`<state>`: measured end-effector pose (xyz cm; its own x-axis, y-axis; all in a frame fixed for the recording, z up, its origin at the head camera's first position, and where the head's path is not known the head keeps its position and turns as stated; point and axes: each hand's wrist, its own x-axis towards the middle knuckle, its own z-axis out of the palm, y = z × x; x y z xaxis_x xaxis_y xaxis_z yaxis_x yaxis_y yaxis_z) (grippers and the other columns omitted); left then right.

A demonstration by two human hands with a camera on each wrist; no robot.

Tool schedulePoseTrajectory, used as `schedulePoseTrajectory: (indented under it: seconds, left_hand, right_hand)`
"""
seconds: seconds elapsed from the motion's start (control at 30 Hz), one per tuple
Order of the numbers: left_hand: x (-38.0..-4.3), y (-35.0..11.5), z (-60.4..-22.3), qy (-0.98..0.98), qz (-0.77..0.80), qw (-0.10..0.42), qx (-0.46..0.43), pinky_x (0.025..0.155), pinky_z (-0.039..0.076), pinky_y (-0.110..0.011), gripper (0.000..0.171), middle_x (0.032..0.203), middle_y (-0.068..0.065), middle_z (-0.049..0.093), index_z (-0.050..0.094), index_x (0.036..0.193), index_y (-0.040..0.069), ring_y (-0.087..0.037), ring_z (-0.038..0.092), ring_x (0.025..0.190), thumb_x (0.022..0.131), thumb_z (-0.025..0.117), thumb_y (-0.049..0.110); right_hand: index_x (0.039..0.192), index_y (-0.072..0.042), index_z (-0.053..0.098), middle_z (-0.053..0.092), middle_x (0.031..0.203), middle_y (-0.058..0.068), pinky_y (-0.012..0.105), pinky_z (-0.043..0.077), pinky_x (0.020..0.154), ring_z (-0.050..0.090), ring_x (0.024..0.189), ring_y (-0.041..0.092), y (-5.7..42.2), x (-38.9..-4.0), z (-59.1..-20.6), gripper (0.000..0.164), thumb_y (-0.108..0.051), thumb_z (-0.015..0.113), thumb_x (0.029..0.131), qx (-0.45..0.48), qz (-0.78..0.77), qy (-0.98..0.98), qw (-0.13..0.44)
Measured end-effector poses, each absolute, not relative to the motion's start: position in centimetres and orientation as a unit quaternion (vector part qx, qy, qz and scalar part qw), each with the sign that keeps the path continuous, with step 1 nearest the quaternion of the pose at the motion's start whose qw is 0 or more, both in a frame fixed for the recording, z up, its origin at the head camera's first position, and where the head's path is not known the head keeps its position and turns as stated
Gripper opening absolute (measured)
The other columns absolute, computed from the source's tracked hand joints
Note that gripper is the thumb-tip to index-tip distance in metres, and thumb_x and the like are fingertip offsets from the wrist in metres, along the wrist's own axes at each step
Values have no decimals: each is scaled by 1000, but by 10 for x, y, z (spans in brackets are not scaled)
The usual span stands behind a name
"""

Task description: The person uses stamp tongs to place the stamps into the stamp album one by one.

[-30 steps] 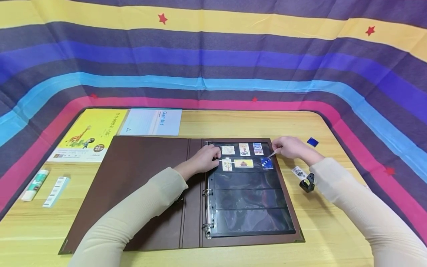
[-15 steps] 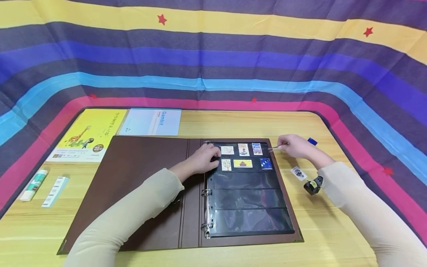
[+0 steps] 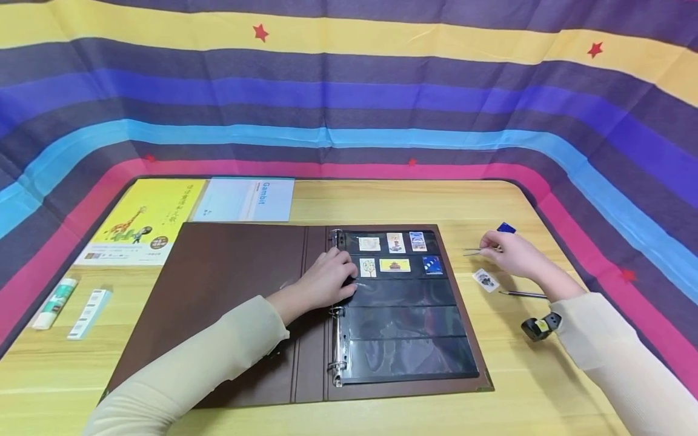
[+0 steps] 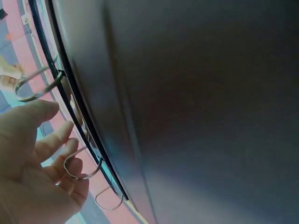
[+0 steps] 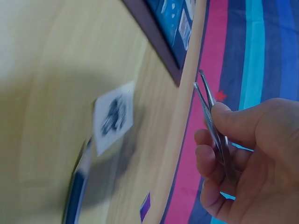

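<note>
My right hand [image 3: 512,253] pinches metal tweezers [image 5: 212,114] between thumb and fingers over the table, right of the stamp album. The tweezer tips stand slightly apart with nothing between them. Below lies a white stamp [image 3: 485,280] with a dark figure; a blue stamp [image 3: 506,227] lies just beyond the hand. My left hand [image 3: 327,280] rests at the black page's inner edge, by the metal rings [image 4: 83,176], its fingers loosely bent. The page [image 3: 403,324] holds several stamps in its top two rows, including a yellow stamp [image 3: 395,265] and a dark blue stamp [image 3: 432,265].
The album's brown cover [image 3: 234,266] lies open to the left. Beyond it are a yellow book [image 3: 147,218] and a white-blue notebook [image 3: 245,200]. A glue stick [image 3: 56,304] and a pale strip [image 3: 89,315] lie far left. A pencil [image 3: 523,295] lies under the right forearm.
My right hand draws back rightward from the page with the tweezers, leaving the dark blue stamp in the second row. My left hand slides slightly down the page edge. The pencil comes into view.
</note>
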<state>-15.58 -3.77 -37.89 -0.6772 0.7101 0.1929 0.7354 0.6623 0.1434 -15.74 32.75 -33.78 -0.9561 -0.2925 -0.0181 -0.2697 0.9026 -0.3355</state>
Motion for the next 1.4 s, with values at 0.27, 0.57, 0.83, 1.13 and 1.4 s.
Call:
schedulePoseTrajectory:
  seconds: [0.27,0.57,0.83,1.13,1.4]
  left_hand:
    - [-154,-34,-381,-922,-109,56,-368,63,30,-29,9,80,3,46,57,74,17,-16,37,75,71,54,26]
    - [-155,-32,-382,-927,-118,41,-355,61,29,-28,5,79,4,45,53,71,18,-16,37,73,71,55,22]
    - [-156,-32,-380,-923,-142,18,-357,61,29,-28,3,76,4,43,51,69,17,-16,35,70,69,54,15]
    - [-158,-31,-380,-919,-155,-3,-363,62,30,-27,4,76,3,43,52,69,15,-16,35,71,70,53,10]
    - [-161,-31,-381,-917,-144,10,-372,63,30,-25,6,72,5,41,51,67,15,-15,35,70,68,52,9]
  right_hand:
    - [79,-4,53,53,72,3,34,37,56,47,63,16,351,-143,-337,4,-8,54,78,-138,-133,981,36]
    - [73,-10,52,45,63,-3,28,32,52,39,56,12,361,-135,-342,6,-7,57,74,-159,-117,977,87]
    - [76,-8,50,48,66,0,29,33,51,41,56,13,358,-146,-346,7,-4,55,75,-158,-130,974,99]
    - [80,-7,51,48,66,0,30,34,52,43,57,14,352,-156,-342,5,-8,55,77,-138,-105,982,75]
    - [74,-10,53,49,65,-5,28,36,53,44,58,10,354,-144,-344,8,-7,60,73,-186,-141,969,83]
